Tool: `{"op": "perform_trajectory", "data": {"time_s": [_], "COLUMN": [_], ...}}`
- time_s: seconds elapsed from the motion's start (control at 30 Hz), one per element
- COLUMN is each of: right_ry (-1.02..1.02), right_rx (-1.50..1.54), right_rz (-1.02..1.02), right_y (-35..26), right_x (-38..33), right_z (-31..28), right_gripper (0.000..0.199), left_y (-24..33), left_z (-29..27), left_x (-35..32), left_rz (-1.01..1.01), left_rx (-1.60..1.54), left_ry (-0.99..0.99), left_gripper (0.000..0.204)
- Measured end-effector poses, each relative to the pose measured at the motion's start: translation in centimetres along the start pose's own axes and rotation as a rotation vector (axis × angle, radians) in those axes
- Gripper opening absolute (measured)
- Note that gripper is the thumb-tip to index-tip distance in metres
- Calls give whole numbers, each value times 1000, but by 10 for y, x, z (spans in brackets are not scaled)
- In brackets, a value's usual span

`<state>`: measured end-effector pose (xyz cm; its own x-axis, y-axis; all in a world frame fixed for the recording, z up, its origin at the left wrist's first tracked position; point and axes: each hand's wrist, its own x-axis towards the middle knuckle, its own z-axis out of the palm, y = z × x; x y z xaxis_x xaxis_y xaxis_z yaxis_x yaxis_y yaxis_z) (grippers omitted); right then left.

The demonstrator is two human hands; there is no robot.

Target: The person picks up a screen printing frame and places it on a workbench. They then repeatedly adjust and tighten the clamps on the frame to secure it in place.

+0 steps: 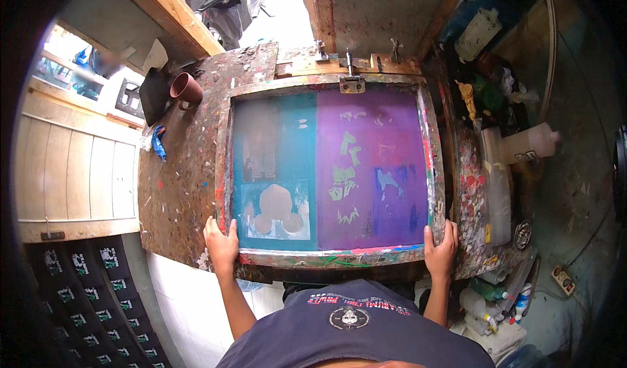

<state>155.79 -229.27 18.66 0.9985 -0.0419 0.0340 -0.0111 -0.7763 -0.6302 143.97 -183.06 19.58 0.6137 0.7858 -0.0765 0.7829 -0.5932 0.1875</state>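
A wooden screen-printing frame (pixel 339 259) lies on a paint-stained table before me. Its mesh is teal on the left half and purple on the right, with pale stencil shapes in both. My left hand (pixel 223 245) grips the frame's near left corner, thumb on top and fingers along the outer side. At the near right corner, my right hand (pixel 441 249) holds the frame in the same way. A metal hinge clamp (pixel 353 84) is fixed to the middle of the far rail. What lies under the mesh is hidden.
A brown mug (pixel 187 89) and a blue scrap (pixel 159 143) sit on the table (pixel 176 198) to the left. Bottles, including a pinkish one (pixel 532 142), crowd the right side. Printed black pieces (pixel 91 296) hang at lower left. A power socket (pixel 563 280) is at right.
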Motion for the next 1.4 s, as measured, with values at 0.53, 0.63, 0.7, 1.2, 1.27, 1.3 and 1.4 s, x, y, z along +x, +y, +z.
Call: {"op": "perform_trajectory", "data": {"time_s": [0.53,0.63,0.7,1.2,1.27,1.3,1.4], "right_ry": [81,85,113,51,110,130,179], "right_rx": [126,141,176,6,-100,-154,-154], "right_rz": [-14,7,-7,16,-101,-133,-271], "right_y": [3,3,2,8,-3,-13,-56], "right_x": [1,0,0,1,14,25,71], "right_z": [-1,0,1,10,3,1,0], "right_gripper": [40,38,34,40,39,39,36], "left_y": [-2,-4,-3,-15,-12,-10,-6], "left_z": [-15,-14,-15,23,22,21,17], "left_x": [0,-1,-1,1,1,0,-2], "left_rz": [13,19,21,102,79,78,65], "left_rx": [-210,-240,-254,-67,-58,-61,-91], "left_ry": [0,13,6,143,136,171,192], "left_gripper": [38,38,38,53,53,52,48]}}
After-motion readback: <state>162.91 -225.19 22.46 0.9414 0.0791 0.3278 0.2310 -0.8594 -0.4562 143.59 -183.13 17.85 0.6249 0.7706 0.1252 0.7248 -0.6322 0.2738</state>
